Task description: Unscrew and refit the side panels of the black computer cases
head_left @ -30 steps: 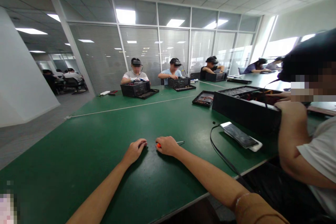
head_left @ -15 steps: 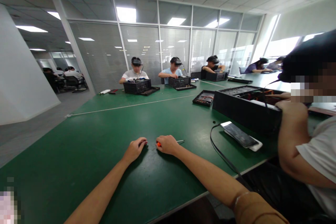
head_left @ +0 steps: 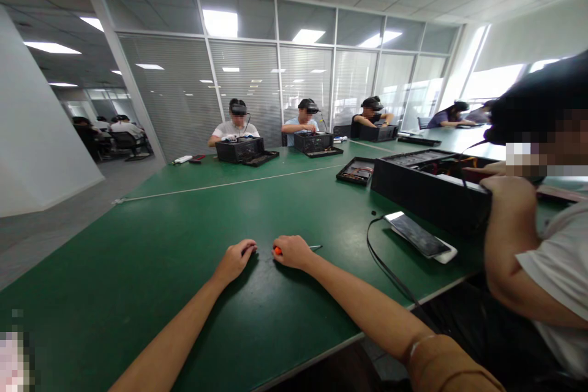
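My right hand (head_left: pixel 294 252) rests on the green table (head_left: pixel 151 269), its fingers wrapped round a screwdriver (head_left: pixel 277 250). The orange handle end shows at the finger side, and the thin metal shaft sticks out past the wrist side to the right. Most of the handle is covered by my palm. A short gap to the left, my left hand (head_left: pixel 236 261) lies on the tabletop with its fingers curled inward and pressed together. I see nothing in it.
Right of my hands lie a phone (head_left: pixel 420 234) on a white object and a black cable (head_left: pixel 386 269). Beyond stand a black computer case (head_left: pixel 427 190) that a person is reaching into, and a black tray-like panel (head_left: pixel 356 171). Several people work at cases across the table.
Both my hands stay where they were, the right still round the screwdriver. The view has shifted very slightly. Across the table, the person in light blue has moved their arms a little.
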Motion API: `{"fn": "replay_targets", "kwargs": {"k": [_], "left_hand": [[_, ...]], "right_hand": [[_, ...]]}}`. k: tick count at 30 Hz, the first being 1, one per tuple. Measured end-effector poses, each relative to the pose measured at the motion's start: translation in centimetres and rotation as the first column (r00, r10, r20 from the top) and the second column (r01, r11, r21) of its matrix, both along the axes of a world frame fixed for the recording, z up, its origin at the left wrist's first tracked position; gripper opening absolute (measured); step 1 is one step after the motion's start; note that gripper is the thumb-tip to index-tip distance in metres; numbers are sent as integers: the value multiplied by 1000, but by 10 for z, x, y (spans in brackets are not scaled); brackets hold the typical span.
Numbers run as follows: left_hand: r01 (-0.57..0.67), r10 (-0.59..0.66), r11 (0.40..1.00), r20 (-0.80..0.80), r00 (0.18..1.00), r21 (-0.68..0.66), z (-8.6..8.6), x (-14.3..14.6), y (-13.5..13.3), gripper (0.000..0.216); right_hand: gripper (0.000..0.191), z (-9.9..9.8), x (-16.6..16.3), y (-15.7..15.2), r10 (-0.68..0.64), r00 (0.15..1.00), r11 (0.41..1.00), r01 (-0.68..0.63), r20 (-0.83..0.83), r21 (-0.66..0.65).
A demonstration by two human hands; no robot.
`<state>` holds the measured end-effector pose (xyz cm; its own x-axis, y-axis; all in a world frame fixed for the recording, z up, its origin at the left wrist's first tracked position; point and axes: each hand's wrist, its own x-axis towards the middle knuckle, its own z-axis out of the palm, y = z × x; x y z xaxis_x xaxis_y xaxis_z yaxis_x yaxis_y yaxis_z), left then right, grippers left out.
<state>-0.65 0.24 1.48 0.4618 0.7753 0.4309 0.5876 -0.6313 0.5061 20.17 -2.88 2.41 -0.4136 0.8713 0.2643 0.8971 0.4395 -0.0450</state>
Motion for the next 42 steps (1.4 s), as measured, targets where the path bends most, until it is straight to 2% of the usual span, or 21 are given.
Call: {"fn": "replay_targets", "kwargs": {"k": [13,21,34,42], "left_hand": [[7,-6,1000,-35,999,24,1,0,-1,27],[33,-30,990,-23,999,134,0,0,1,23],[7,-3,996,-40,999,93,-5,0,3,20],[81,-76,992,-61,995,93,-3,-1,1,21]], "right_hand": [[28,3,-1,-1,5,999,1000,-4,44,-23],[27,6,-1,-2,-1,999,999,3,54,-37],[27,2,-2,1,3,999,1000,-2,50,-30],[29,3,-2,0,12,999,1000,-10,39,-27]]}}
